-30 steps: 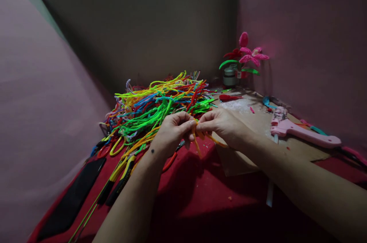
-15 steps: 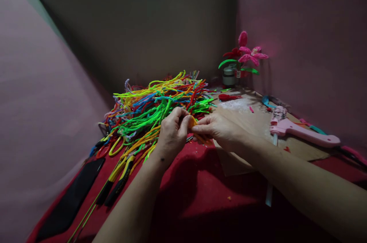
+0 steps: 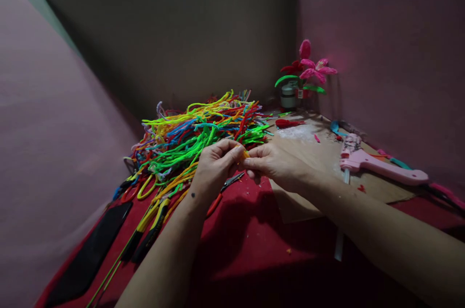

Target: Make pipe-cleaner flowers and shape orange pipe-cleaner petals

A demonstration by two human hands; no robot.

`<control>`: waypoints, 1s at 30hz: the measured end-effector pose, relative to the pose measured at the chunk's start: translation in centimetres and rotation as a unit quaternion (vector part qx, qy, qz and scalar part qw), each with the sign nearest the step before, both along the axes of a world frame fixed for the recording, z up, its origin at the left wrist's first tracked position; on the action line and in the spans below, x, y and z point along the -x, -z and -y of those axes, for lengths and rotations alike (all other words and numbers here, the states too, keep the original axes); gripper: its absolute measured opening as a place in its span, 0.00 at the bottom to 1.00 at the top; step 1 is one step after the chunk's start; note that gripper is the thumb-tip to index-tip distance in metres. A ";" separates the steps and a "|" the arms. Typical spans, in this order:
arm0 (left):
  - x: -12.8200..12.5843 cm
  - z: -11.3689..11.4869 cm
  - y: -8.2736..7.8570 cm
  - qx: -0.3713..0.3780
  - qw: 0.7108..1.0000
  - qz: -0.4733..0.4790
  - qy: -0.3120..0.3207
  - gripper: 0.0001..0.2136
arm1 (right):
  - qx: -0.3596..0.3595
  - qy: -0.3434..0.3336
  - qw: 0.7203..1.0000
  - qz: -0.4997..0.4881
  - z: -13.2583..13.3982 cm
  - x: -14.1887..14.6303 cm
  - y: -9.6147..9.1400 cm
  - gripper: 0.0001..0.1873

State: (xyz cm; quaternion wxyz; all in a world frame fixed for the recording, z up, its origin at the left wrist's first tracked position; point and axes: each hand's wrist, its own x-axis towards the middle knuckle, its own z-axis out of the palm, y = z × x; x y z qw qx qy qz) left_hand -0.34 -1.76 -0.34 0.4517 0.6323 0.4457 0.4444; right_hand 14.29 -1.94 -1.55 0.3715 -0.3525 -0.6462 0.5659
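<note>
Near the middle of the head view my left hand [image 3: 217, 165] pinches a small orange-yellow pipe cleaner [image 3: 245, 154] between thumb and index finger. My right hand [image 3: 274, 162] grips the same piece from the other side, and the two hands nearly touch. Only a short bit shows, since the fingers cover the rest. Just behind them lies a big pile of pipe cleaners [image 3: 181, 149] in green, yellow, red, blue and orange. Below my left hand, a red-handled cutting tool [image 3: 232, 181] with dark jaws rests on the red cloth [image 3: 254, 235], partly hidden by my wrist.
To the right, a pink glue gun [image 3: 388, 168] lies on a cardboard sheet [image 3: 323, 153], its clear stick pointing toward me. Pink fuzzy flowers [image 3: 318, 70] stand at the back corner. At left are a black phone-like slab [image 3: 90, 250] and yellow-and-black handled pliers [image 3: 154, 230].
My left hand has shifted slightly left and its wrist has turned, uncovering the red-handled tool. Orange strands that showed under my right fingers are now out of sight.
</note>
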 end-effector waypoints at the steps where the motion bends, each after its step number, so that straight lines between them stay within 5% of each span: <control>1: 0.0 0.0 0.1 -0.012 1.000 0.001 -0.016 0.08 | -0.003 0.000 1.000 -0.002 0.0 0.1 0.1 0.16; 10: -0.5 0.2 1.5 -0.177 0.961 -0.096 -0.190 0.06 | 0.068 -0.002 0.995 -0.070 -0.4 1.2 1.9 0.14; 17: -0.2 -0.5 0.7 0.008 0.997 0.051 -0.061 0.09 | 0.079 -0.024 0.993 -0.089 -0.7 0.8 2.1 0.13; 23: -0.4 -0.7 1.3 -0.124 0.977 -0.090 -0.150 0.07 | 0.095 0.013 0.994 -0.059 -0.5 1.6 2.3 0.13; 30: -0.6 -0.6 1.5 -0.098 0.984 -0.051 -0.142 0.08 | 0.091 0.020 0.993 -0.076 -0.2 1.5 1.9 0.11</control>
